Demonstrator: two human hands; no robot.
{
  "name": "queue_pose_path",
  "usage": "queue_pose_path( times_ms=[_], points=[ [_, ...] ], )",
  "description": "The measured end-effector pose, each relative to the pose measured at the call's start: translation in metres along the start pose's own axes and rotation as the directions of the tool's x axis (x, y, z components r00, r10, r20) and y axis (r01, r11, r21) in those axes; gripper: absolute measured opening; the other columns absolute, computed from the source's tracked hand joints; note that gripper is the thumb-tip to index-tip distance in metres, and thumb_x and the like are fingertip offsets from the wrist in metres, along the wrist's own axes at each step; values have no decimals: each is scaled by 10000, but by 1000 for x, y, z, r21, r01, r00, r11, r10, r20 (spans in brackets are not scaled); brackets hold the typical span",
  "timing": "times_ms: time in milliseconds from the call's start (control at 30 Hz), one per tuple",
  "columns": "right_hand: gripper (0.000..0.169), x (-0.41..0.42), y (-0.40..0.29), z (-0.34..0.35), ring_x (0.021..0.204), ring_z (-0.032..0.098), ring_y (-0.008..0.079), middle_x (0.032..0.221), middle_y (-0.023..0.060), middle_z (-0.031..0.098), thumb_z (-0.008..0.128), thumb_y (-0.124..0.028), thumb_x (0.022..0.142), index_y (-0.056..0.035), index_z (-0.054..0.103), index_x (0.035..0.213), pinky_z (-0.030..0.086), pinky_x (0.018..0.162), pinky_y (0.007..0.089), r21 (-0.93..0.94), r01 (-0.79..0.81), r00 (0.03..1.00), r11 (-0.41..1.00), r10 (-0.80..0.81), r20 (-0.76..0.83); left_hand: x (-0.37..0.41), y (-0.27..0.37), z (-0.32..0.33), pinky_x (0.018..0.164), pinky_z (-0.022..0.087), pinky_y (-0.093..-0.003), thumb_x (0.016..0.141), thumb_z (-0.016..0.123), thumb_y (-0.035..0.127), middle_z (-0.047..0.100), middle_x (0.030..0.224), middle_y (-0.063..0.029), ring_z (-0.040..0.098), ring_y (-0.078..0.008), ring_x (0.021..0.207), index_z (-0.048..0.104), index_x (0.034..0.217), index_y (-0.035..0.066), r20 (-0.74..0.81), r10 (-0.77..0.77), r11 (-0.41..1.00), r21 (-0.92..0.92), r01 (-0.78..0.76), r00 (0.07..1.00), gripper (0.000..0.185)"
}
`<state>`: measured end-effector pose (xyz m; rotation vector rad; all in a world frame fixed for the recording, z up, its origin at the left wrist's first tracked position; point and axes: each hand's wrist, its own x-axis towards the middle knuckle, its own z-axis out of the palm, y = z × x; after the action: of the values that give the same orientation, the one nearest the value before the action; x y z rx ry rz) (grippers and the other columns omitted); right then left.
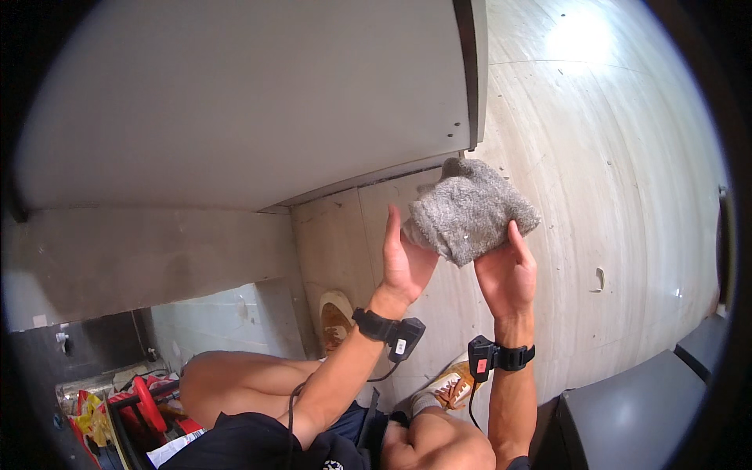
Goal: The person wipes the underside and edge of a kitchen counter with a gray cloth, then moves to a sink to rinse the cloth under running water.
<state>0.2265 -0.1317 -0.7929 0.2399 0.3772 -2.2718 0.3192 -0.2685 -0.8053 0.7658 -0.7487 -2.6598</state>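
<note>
A folded grey terry cloth [470,205] is held out above the floor, near the lower corner of a pale cabinet panel. My left hand [408,258] supports it at its left lower side, thumb raised apart from the cloth and fingers hidden beneath. On the right side, my right hand [508,267] grips the cloth with the thumb on top and its fingers underneath, out of sight. Each wrist wears a black strap with a small boxy device and a cable.
The pale panel [264,100] fills the upper left. Small debris and a curved white scrap [599,279] lie on the light floor [564,235]. A bin-like container with red-handled items [150,405] is at lower left, a dark grey cabinet [634,411] at lower right.
</note>
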Motion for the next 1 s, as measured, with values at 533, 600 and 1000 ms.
queue_pose_path(
  times_ms=[533, 600, 1000],
  points=[
    [526, -15, 13, -43, 1116, 590, 216, 1255, 90, 585, 672, -137, 957, -74, 456, 1432, 506, 956, 381, -715, 125, 904, 687, -376, -204, -18, 13, 13, 979, 504, -372, 896, 658, 55, 678, 1181, -75, 646, -194, 1081, 601, 1265, 11, -129, 106, 950, 307, -62, 986, 376],
    [490, -17, 13, -42, 1047, 597, 211, 1157, 75, 605, 760, -22, 850, -68, 604, 1312, 504, 913, 347, -959, 246, 782, 141, -614, 110, -18, 14, 15, 980, 504, -371, 898, 653, 49, 678, 1182, -75, 645, -194, 1089, 595, 1273, 11, -119, 112, 944, 323, -68, 987, 381],
    [113, -20, 19, -13, 754, 642, 155, 884, 72, 690, 768, -17, 835, -9, 712, 933, 500, 649, 276, -947, 304, 862, 104, -453, 227, -18, -2, 25, 971, 497, -328, 904, 631, -3, 672, 1184, -67, 635, -163, 1088, 575, 1282, 2, -75, 153, 918, 381, -113, 985, 382]
  ],
)
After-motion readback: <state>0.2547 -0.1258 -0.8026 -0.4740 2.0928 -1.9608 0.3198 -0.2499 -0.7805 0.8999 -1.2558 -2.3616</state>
